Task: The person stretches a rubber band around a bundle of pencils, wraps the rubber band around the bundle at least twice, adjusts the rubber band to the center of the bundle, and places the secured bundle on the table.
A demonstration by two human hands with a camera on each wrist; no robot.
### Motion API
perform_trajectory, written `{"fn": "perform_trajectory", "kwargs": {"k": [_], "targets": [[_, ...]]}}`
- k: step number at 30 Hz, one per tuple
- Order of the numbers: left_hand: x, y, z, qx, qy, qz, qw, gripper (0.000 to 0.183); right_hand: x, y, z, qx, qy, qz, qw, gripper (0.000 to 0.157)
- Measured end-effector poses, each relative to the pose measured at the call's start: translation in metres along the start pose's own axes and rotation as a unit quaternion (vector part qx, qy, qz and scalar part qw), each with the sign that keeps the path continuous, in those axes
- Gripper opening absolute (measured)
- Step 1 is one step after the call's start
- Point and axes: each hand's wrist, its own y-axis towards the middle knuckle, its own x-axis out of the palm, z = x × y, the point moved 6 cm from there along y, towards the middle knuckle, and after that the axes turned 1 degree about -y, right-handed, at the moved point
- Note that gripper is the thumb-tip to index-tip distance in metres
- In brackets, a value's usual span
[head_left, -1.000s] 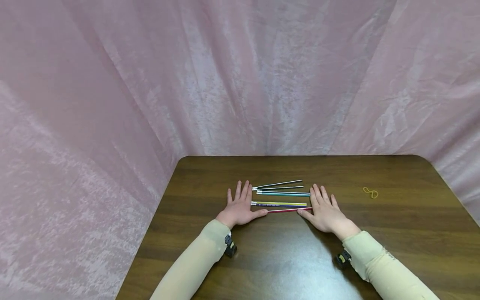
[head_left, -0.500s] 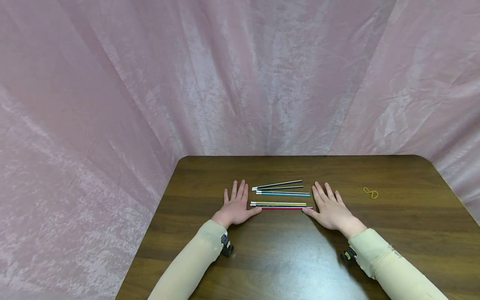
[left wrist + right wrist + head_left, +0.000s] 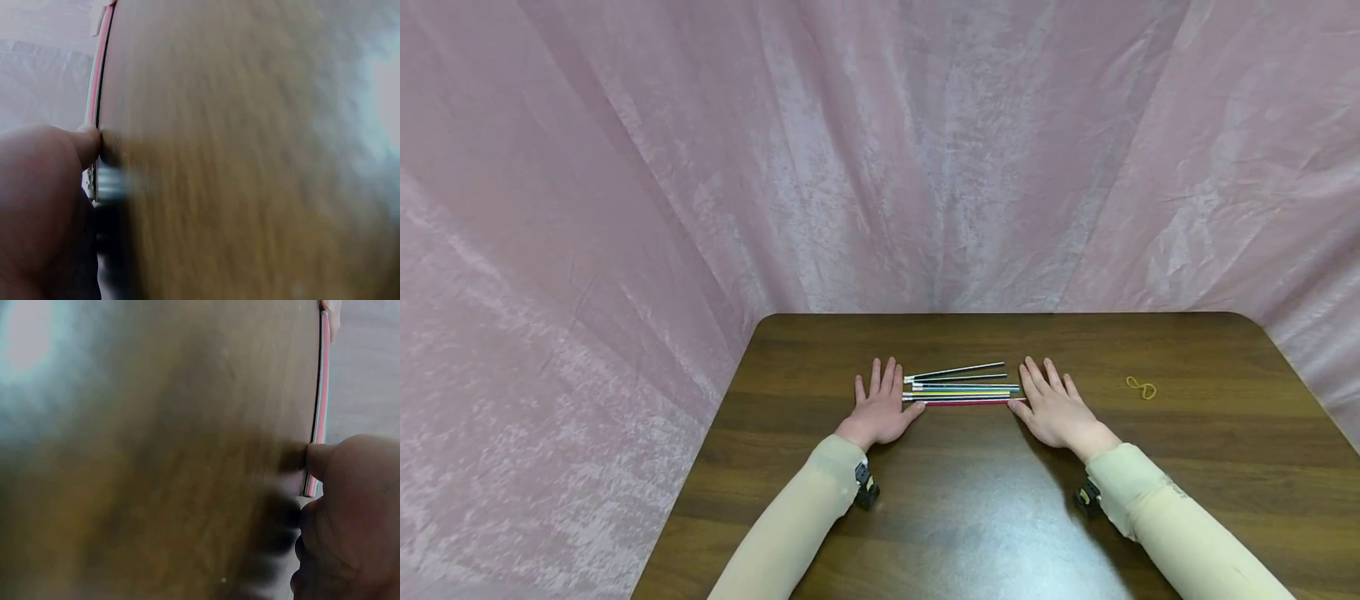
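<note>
Bright, even light across the head view, and look at that glare, a pale patch low on the desk [image 3: 985,521]! Sheen ripples down the pink curtain [image 3: 925,167]; a soft shadow hugs the right sleeve [image 3: 1187,517]. Wrist views: hazy, grain smeared, a white hotspot near one edge, pencils [image 3: 962,395] bowed by distortion.

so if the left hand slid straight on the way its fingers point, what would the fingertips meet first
The left hand has tabletop ahead of its fingertips, apparently free as far as it reaches; the pink curtain beyond would likely come first, depth unclear.
</note>
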Motion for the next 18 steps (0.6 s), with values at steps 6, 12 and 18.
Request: {"fn": "perform_trajectory", "kwargs": {"k": [6,12,18], "targets": [[-0.001,0.003,0.005,0.002,-0.012,-0.002,0.9999,0.085,0.002,0.011,0.004,0.005,-0.009,-0.004,1.0,0.07],[0.002,0.008,0.003,-0.01,-0.016,-0.013,0.9997,0.09,0.011,0.024,0.012,0.016,-0.004,-0.029,0.999,0.076],[0.007,0.013,0.006,-0.005,-0.023,-0.001,0.9997,0.102,0.015,0.028,0.01,0.014,0.003,-0.026,1.0,0.085]]}}
